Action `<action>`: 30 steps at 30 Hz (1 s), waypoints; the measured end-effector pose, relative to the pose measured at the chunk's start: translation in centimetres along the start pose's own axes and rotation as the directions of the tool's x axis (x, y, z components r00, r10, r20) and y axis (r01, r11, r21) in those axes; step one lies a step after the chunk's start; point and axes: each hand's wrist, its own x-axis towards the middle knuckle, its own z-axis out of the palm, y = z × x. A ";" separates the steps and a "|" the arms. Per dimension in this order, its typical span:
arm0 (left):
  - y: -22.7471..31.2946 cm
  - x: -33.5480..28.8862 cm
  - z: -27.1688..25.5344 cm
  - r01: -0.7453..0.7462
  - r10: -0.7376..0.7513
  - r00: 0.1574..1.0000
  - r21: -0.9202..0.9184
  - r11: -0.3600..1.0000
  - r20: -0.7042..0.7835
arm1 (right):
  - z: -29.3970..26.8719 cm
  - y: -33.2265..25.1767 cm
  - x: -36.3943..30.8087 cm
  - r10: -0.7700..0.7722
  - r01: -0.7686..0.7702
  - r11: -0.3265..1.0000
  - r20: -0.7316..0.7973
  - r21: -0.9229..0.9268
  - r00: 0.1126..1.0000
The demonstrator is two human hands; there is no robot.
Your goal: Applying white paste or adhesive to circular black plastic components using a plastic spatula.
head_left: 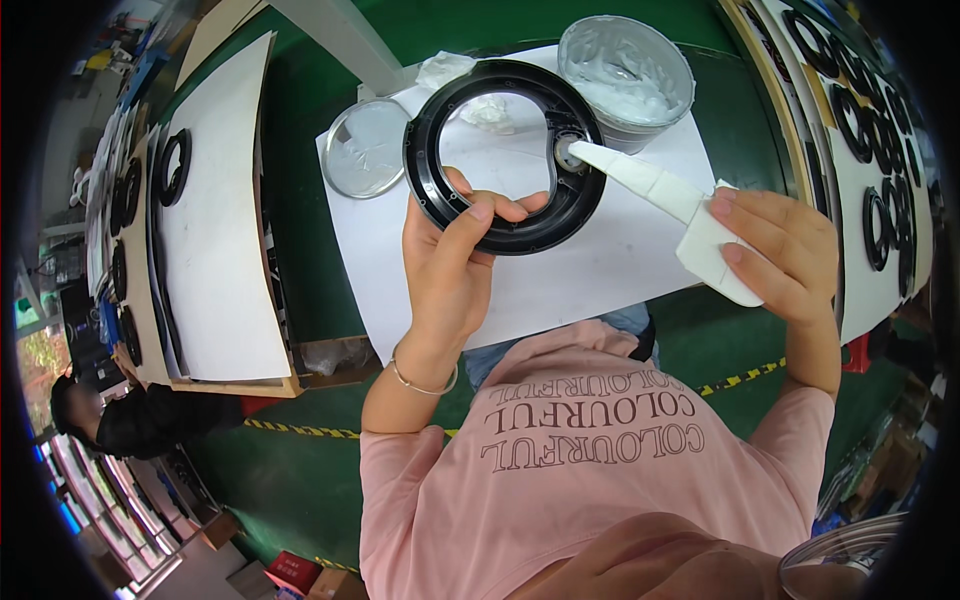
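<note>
My left hand (455, 235) is closed on the near rim of a black ring-shaped plastic part (430, 150), fingers through its opening, holding it above a white sheet. On the ring's right side sits a small round recess with a pale gear-like piece (566, 150). My right hand (785, 245) grips a white spatula-like tool (650, 185) that looks wrapped in paper or tape. Its narrow tip meets the recess, touching or just above it. Behind the ring stands a clear tub (650, 95) with whitish grease inside.
A round clear lid (366, 147) and crumpled tissue (445, 68) lie on the white sheet (400, 290). Boards with more black rings (175, 167) stand at left; others (850, 122) are at right. A grey post (345, 45) rises behind. Another person (150, 420) is at far left.
</note>
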 end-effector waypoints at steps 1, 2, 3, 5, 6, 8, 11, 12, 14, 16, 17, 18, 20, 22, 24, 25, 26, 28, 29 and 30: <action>-0.1 -0.1 0.1 0.000 0.000 1.000 0.000 1.000 0.000 | 0.2 -0.1 -0.2 0.010 -0.010 1.000 0.003 -0.004 1.000; -0.2 -0.1 0.2 -0.040 0.040 0.999 0.063 0.997 0.004 | 0.3 -0.2 -0.3 0.010 -0.010 1.000 0.004 -0.004 1.000; -0.3 -0.2 0.2 -0.080 0.080 0.997 0.126 0.989 0.010 | 0.4 -0.2 -0.5 0.047 -0.048 0.999 0.009 0.018 0.999; -1.0 0.0 -0.1 -0.207 0.191 0.977 0.211 0.955 0.092 | 0.5 -0.3 -0.9 0.084 -0.085 0.996 0.015 0.040 0.996; -1.3 0.0 -0.3 -0.334 0.292 0.939 0.284 0.899 0.181 | 0.5 -0.4 -1.2 0.154 -0.156 0.982 0.028 0.107 0.988; -1.5 0.1 -0.4 -0.368 0.309 0.926 0.336 0.867 0.215 | 1.1 -0.6 -1.8 0.225 -0.231 0.958 0.050 0.173 0.973; -1.8 0.1 -0.3 -0.413 0.327 0.908 0.434 0.801 0.261 | 2.8 -1.6 -2.8 0.467 -0.446 0.871 -0.068 0.204 0.881; -1.9 0.0 -0.2 -0.423 0.329 0.905 0.481 0.768 0.270 | 3.8 -1.8 -2.8 0.709 -0.583 0.634 -0.081 0.508 0.700; -1.9 0.2 -0.5 -0.431 0.343 0.900 0.435 0.790 0.269 | 4.8 -1.3 -2.7 0.883 -0.579 0.306 0.003 0.756 0.470; -1.9 0.2 -0.7 -0.439 0.358 0.895 0.388 0.810 0.266 | 5.4 0.0 -2.6 0.956 -0.367 -0.059 0.158 0.928 0.246; -1.8 0.2 -0.8 -0.384 0.329 0.920 0.325 0.864 0.212 | 5.5 0.8 -3.4 0.969 -0.362 0.023 0.068 0.932 0.236; -1.8 0.2 -0.8 -0.327 0.294 0.942 0.257 0.909 0.160 | 5.3 1.2 -3.2 0.957 -0.420 0.216 -0.105 0.882 0.272; -1.2 0.0 -0.7 -0.251 0.235 0.967 0.197 0.948 0.101 | 4.8 2.3 -4.4 0.819 -0.618 0.572 -0.331 0.539 0.468; -0.8 -0.1 -0.8 -0.174 0.169 0.985 0.133 0.976 0.045 | 3.1 3.0 -3.9 0.524 -0.515 0.850 -0.296 0.115 0.799; -0.6 -0.2 -1.1 -0.096 0.096 0.994 0.001 0.995 0.052 | 2.1 3.0 -3.7 0.189 -0.201 0.937 -0.070 -0.287 0.979; -0.5 -0.2 -1.3 -0.097 0.097 0.994 0.003 0.995 0.051 | 2.0 2.6 -3.8 0.170 -0.163 0.944 0.002 -0.286 0.985; -0.5 -0.3 -1.4 -0.091 0.093 0.993 -0.038 0.995 0.073 | 1.7 2.2 -4.0 0.151 -0.125 0.951 0.073 -0.283 0.986; -0.5 -0.3 -1.6 -0.083 0.090 0.992 -0.076 0.994 0.093 | 0.1 1.8 -4.6 0.156 -0.132 0.958 0.079 -0.256 0.985; -0.5 -0.3 -1.7 -0.082 0.091 0.990 -0.088 0.993 0.107 | -0.5 1.5 -5.0 0.152 -0.126 0.957 0.080 -0.259 0.985; -0.4 -0.4 -1.7 -0.082 0.093 0.988 -0.100 0.992 0.119 | -1.1 1.5 -5.3 0.145 -0.120 0.958 0.082 -0.261 0.986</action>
